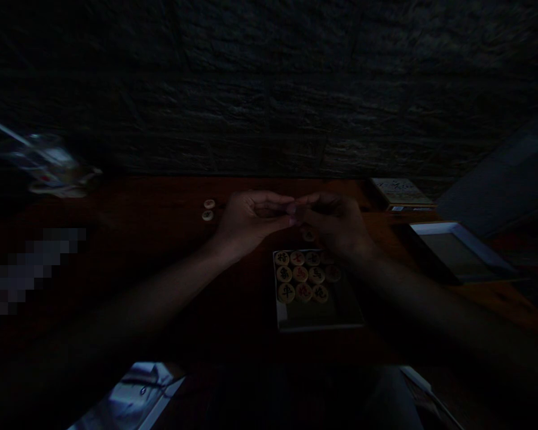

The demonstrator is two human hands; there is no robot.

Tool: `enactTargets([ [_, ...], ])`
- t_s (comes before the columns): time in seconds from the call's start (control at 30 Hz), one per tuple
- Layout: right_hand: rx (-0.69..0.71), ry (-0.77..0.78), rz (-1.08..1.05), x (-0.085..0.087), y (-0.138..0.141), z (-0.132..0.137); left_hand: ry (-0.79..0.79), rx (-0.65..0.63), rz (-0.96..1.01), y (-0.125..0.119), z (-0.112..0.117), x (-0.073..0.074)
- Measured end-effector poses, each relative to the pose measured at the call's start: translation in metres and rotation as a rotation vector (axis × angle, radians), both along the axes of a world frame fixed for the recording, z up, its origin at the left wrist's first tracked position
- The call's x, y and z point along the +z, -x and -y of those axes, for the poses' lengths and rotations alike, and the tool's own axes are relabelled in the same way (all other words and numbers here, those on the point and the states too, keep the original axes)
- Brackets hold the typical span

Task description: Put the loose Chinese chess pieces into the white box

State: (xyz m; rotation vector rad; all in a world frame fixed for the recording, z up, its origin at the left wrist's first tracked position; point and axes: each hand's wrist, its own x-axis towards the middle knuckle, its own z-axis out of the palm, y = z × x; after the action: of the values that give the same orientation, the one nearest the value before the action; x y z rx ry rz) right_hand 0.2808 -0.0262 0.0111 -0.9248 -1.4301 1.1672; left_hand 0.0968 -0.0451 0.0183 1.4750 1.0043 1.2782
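Observation:
My left hand (253,218) and my right hand (336,224) meet fingertip to fingertip above the wooden table. Both are closed in a pinch. Whatever lies between the fingers is too dark to make out. Below my right hand is a round xiangqi piece (308,236), partly hidden. Closer to me sits a shallow box tray (318,318) with rows of round xiangqi pieces (300,275), marked in red or black characters. My right wrist shades its upper right corner. Two more xiangqi pieces (207,215) lie left of my left hand.
A clear cup (56,164) with a straw stands at the far left. On the right are a small printed box (401,192) and an open shallow box part (457,248). A stone wall (269,107) rises behind the table.

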Motion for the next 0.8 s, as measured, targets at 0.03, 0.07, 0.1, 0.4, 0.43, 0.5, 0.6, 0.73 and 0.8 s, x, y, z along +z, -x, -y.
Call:
enactTargets([
  [0.03,0.01,-0.003,-0.008,0.0,0.0,-0.001,0.036,0.024,0.0,-0.001,0.002,0.003],
  [0.07,0.016,-0.011,-0.017,0.001,-0.001,-0.001,0.078,0.051,0.0,-0.001,0.004,0.006],
  [0.1,0.022,-0.02,-0.026,0.001,-0.001,-0.002,0.118,0.076,0.004,-0.002,0.005,0.009],
  [0.4,0.018,-0.106,0.045,-0.002,-0.003,-0.001,0.205,0.122,0.05,-0.004,0.007,0.014],
  [0.43,0.008,-0.102,0.052,-0.001,-0.003,0.0,0.175,0.11,0.04,-0.004,0.006,0.012],
  [0.5,0.0,-0.094,0.057,0.0,-0.002,0.0,0.095,0.053,0.039,-0.003,0.004,0.007],
  [0.6,0.012,-0.091,0.041,0.0,-0.002,0.0,-0.01,-0.033,0.046,-0.001,0.001,0.0],
  [0.73,0.034,-0.083,0.03,0.001,-0.002,0.0,0.014,0.013,0.034,0.0,0.0,0.001],
  [0.8,0.056,-0.086,0.027,0.001,-0.002,0.0,0.062,0.06,0.037,-0.001,0.002,0.005],
])
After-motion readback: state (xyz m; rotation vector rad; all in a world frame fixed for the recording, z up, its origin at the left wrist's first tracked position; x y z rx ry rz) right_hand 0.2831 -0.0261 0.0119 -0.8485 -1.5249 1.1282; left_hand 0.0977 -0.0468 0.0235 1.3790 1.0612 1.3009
